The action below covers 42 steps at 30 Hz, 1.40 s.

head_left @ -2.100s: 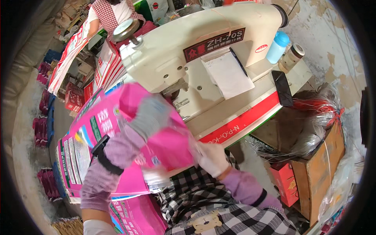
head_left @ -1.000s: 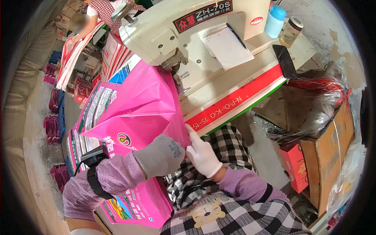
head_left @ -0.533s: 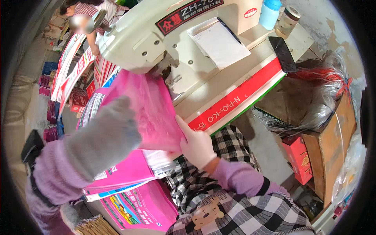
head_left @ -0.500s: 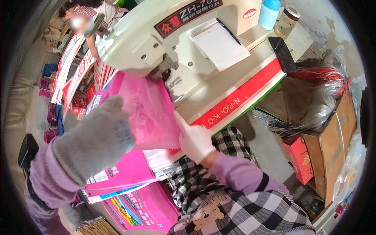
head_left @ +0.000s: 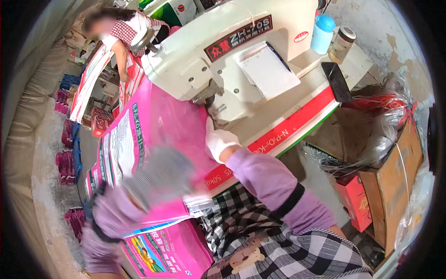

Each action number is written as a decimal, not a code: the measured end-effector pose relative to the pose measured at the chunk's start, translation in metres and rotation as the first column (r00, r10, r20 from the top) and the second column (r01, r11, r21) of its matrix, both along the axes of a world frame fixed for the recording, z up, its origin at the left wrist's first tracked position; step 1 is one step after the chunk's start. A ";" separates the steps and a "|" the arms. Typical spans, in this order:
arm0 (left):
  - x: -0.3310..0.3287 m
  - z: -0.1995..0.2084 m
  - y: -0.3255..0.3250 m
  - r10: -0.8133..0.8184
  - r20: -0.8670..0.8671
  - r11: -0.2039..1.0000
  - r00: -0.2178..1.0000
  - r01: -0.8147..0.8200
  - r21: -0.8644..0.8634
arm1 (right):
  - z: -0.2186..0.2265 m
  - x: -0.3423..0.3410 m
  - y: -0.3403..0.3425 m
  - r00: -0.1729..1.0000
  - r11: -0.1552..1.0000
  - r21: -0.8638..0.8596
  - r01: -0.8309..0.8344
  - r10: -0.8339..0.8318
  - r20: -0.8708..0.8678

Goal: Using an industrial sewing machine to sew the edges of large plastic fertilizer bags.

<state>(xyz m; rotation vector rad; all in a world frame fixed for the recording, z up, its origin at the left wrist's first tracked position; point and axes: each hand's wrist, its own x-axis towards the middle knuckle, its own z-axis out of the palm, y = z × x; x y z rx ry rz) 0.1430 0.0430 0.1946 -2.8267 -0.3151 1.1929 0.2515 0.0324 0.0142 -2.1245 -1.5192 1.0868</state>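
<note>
A pink woven plastic bag [head_left: 169, 109] lies with its edge under the head of a large cream sewing machine [head_left: 181, 49]. My right hand [head_left: 219, 142], in a white glove, is closed at the bag's right edge just below the needle area, thumb pointing up. Over the near part of the bag, my left hand [head_left: 162, 174] in a grey glove is smeared by motion, so its fingers cannot be made out. Below it, more pink bags [head_left: 172, 246] lie in a pile by my lap, with a clear plastic liner [head_left: 200, 204] showing at one edge.
On the machine table are a notepad [head_left: 269, 72] with a pen, a black phone [head_left: 337, 81], a blue bottle [head_left: 322, 35] and a glass jar [head_left: 342, 44]. A cardboard box [head_left: 399, 181] with plastic strands stands right. Another person [head_left: 123, 35] handles red-and-white sheets at far left.
My left hand has swept right and toward me across the bag. My right hand has moved slightly up, nearer the needle area. More of the bag's printed side shows.
</note>
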 end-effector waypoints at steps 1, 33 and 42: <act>-0.039 -0.055 -0.034 -0.215 0.429 0.976 0.878 0.180 0.121 | 0.008 0.002 -0.020 0.999 0.999 0.039 -0.017 0.019 -0.048; -0.328 0.021 -0.025 0.351 0.728 0.620 0.590 -0.728 0.291 | -0.001 -0.031 -0.084 0.959 0.700 0.667 -0.254 0.272 0.080; -0.327 -0.092 -0.042 0.452 0.651 0.700 0.610 -0.695 0.165 | -0.043 0.006 -0.100 0.896 0.739 0.666 0.099 0.225 -0.382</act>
